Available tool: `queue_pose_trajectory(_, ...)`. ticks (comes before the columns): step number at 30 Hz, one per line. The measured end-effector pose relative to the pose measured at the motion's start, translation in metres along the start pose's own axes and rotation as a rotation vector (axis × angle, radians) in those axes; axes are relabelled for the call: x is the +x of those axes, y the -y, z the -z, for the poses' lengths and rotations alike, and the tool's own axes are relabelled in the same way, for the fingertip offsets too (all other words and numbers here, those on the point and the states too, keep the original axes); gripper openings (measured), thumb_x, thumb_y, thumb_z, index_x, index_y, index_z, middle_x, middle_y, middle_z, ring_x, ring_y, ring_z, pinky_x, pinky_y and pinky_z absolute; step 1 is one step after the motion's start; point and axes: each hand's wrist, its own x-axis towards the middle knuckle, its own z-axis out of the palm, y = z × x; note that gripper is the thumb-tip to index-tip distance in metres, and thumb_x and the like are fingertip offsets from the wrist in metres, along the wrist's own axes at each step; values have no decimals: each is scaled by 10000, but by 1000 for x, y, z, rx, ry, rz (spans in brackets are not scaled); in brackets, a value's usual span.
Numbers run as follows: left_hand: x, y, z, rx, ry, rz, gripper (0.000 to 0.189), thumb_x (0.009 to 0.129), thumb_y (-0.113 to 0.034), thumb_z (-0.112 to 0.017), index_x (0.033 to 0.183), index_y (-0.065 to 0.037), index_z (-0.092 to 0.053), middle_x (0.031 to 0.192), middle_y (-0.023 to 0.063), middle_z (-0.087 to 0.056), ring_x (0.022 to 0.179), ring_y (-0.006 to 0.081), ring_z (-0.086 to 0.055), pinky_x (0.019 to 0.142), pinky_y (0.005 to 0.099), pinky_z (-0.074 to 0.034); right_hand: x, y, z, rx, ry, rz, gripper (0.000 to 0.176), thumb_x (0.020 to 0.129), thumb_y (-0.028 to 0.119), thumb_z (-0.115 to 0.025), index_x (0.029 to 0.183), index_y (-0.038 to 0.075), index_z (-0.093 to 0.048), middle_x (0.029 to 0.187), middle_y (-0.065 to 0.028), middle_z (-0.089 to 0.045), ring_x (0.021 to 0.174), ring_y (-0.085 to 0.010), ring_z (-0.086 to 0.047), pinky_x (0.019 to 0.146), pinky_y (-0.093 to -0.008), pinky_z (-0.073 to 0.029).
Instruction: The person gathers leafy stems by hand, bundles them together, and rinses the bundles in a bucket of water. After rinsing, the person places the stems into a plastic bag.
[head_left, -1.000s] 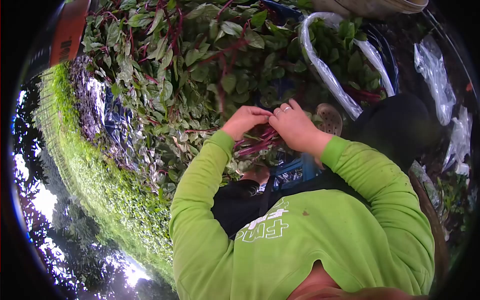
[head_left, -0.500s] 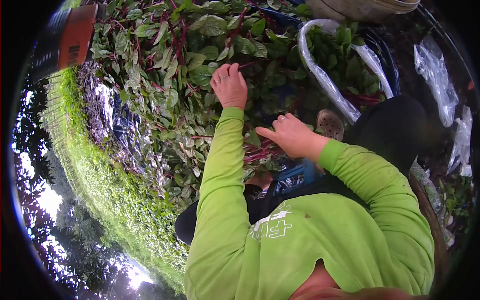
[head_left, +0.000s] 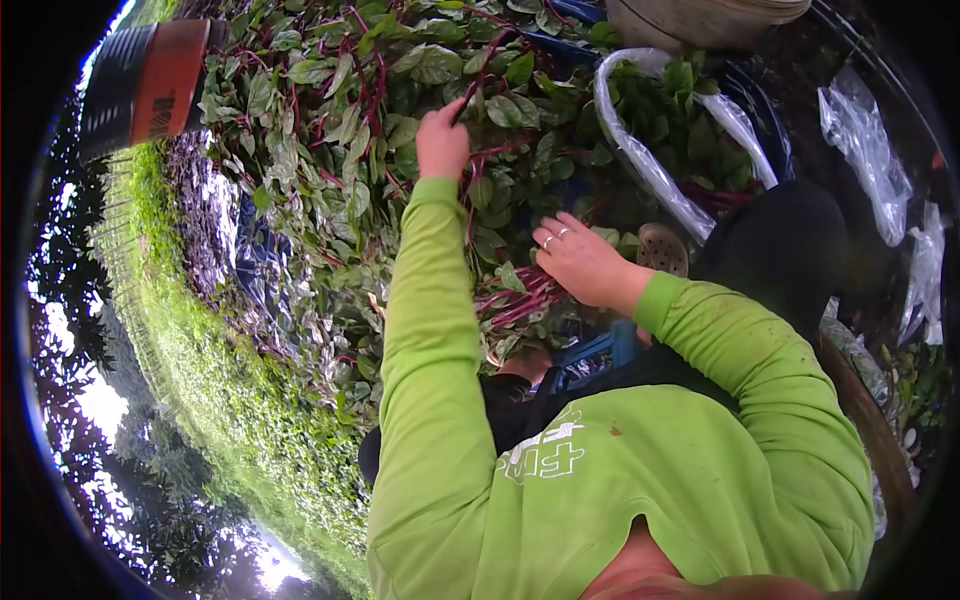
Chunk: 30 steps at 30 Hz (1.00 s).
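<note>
My left hand [head_left: 443, 142] reaches into a heap of leafy greens [head_left: 430, 65] with dark red stems. Its fingers are closed on one red-stemmed shoot [head_left: 485, 72], which slants up and to the right. Closer to my body, my right hand [head_left: 590, 264], with rings on it, curls over a bundle of red stems [head_left: 522, 302]. Its fingertips and thumb are mostly hidden beneath the hand. The bundle lies above my lap, with leaves around it.
A clear plastic-lined container [head_left: 640, 140] holds more greens on the right. Behind it stands a pale bucket [head_left: 700, 22]. Plastic bags [head_left: 865, 160] lie at far right. A black and orange container [head_left: 150, 90] stands at far left. A blue crate [head_left: 590, 355] is near my legs.
My left hand has moved up and slightly left and now grips a shoot. My right hand has shifted slightly, and its thumb, stretched out before, is now tucked out of sight.
</note>
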Motion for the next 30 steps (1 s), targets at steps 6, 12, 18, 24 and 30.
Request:
queue_pose_trajectory(6,-82,2,84,-339,313,202,513,793,3,-625,1272,-145,-733,1003,96,-654,998,242,-634,931,322,-481,14,5,12,10,-83,71,88,812,130,-619,816,62,-675,1636,-145,-347,1545,-328,-262,1261,-558,-182)
queue_pose_trajectory(12,-129,14,115,-452,541,235,442,782,11,-611,1181,-99,-765,1048,64,-642,1034,210,-610,947,295,-454,24,15,11,-81,-168,64,64,799,128,-618,797,94,-673,1631,-52,-373,1561,-273,-234,1263,-609,-58)
queue_pose_trajectory(18,-151,20,119,-394,577,204,370,793,-13,-627,1125,-85,-774,1024,28,-609,976,173,-570,873,286,-432,28,20,12,-21,-15,8,175,806,109,-622,960,72,-697,1338,-96,-559,1295,-298,-498,1096,-531,-331)
queue_pose_trajectory(24,-207,3,98,-42,-245,400,121,797,-123,-746,889,-44,-735,990,125,-690,969,301,-628,938,398,-486,31,27,14,-13,114,-78,350,713,67,-683,1059,56,-631,1213,-123,-567,1163,-295,-534,932,-439,-404)
queue_pose_trajectory(30,-244,-7,36,-540,16,507,303,883,-203,-753,1102,5,-740,1065,134,-743,969,230,-687,897,339,-516,30,34,3,-68,-9,54,263,757,104,-660,1015,64,-632,1149,-118,-564,1112,-289,-543,892,-438,-411)
